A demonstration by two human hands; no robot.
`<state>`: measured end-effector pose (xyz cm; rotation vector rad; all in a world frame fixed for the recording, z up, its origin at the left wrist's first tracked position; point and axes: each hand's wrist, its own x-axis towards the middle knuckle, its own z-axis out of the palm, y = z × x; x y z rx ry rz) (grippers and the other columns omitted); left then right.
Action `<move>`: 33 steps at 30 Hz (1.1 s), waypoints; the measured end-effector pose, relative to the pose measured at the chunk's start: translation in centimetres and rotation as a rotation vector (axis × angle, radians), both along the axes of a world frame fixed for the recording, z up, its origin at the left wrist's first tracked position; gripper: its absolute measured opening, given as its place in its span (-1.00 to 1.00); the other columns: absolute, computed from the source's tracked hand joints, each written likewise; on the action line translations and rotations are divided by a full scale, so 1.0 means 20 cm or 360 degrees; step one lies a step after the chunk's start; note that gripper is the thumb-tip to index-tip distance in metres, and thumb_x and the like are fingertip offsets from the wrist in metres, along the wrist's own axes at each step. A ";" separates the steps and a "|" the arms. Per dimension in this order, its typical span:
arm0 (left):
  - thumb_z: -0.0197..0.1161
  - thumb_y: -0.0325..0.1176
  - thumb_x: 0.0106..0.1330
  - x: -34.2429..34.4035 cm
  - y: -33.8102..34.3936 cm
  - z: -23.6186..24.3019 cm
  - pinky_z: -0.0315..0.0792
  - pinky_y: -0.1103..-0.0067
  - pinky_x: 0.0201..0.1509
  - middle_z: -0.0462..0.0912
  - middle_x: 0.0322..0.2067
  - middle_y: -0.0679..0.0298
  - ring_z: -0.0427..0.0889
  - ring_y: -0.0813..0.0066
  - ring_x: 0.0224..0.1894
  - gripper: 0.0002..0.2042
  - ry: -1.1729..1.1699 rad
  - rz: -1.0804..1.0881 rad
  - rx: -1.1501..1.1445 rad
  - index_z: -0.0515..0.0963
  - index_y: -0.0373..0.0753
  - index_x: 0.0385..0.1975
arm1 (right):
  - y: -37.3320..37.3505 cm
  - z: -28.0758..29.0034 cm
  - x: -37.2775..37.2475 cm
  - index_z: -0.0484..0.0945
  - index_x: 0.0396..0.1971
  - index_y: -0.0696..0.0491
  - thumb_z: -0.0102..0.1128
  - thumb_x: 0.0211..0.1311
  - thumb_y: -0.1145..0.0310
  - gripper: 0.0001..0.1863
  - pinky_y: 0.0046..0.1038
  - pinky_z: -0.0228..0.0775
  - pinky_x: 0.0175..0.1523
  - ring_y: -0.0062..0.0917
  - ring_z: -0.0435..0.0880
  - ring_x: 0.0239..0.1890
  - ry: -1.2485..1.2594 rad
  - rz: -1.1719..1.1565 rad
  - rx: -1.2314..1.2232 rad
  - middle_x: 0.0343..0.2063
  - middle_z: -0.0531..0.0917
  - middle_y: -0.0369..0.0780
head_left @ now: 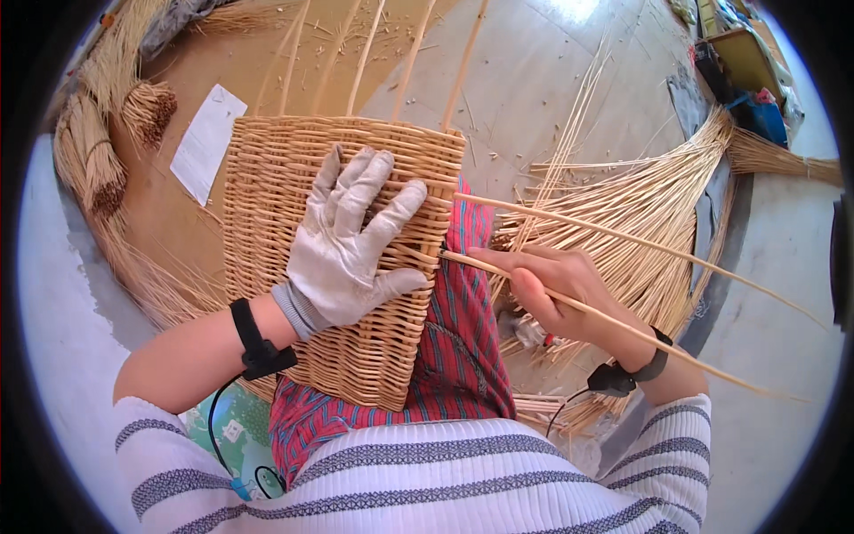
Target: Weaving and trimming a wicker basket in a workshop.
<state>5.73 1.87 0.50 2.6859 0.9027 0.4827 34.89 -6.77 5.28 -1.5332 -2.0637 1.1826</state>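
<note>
A woven wicker panel rests on my lap over red striped cloth, with upright canes rising from its top edge. My left hand, in a grimy white glove, lies on the panel with fingers apart. At the right edge my right hand, bare, grips a long cane that runs out to the lower right; a small dark tip beside the weave is unclear. Another long cane sticks out from the same edge just above this hand.
Loose canes are spread on the floor at right, beside a shelf unit with mixed items. Several cane bundles lie along the left. A white sheet lies left of the panel. Scraps litter the tiled floor.
</note>
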 end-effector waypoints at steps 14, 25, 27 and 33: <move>0.41 0.24 0.16 -0.01 -0.02 0.01 -0.13 0.08 0.67 0.28 0.44 -0.01 0.19 -0.06 0.53 -0.15 -0.0067 0.0028 -0.0078 0.40 -0.10 0.41 | 0.06 0.00 0.01 0.60 -0.15 0.02 0.29 0.34 0.13 -0.72 -0.19 0.48 -0.27 -0.16 0.70 -0.36 -0.0365 0.0189 -0.0509 -0.40 0.68 -0.11; 0.35 0.24 0.24 0.00 -0.04 0.01 -0.17 0.06 0.67 0.32 0.42 0.00 0.20 0.00 0.53 -0.12 -0.0067 0.0083 0.0020 0.30 -0.22 0.45 | -0.55 -0.09 0.37 0.65 -0.09 0.12 0.47 0.25 0.11 -0.58 -0.40 0.47 -0.23 -0.58 0.61 -0.41 -0.0444 -0.0392 -0.0835 -0.48 0.63 -0.26; 0.33 0.34 0.18 -0.01 -0.03 0.02 -0.18 0.05 0.67 0.32 0.43 0.01 0.20 0.00 0.53 -0.02 -0.0065 -0.0001 0.0028 0.27 -0.26 0.47 | -0.53 -0.08 0.21 0.63 0.06 -0.02 0.39 0.28 0.18 -0.61 -0.34 0.46 -0.32 -0.41 0.61 -0.52 0.0231 -0.0245 -0.0523 -0.60 0.57 -0.19; 0.22 0.53 0.00 0.01 -0.06 0.05 -0.16 0.11 0.69 0.28 0.48 0.12 0.19 0.17 0.55 0.14 0.0100 -0.0296 0.0054 0.21 -0.20 0.51 | -0.52 -0.02 0.02 0.49 0.40 -0.27 0.38 0.28 0.30 -0.34 -0.35 0.42 -0.37 -0.34 0.56 -0.55 0.0208 -0.0127 -0.0040 -0.58 0.59 -0.20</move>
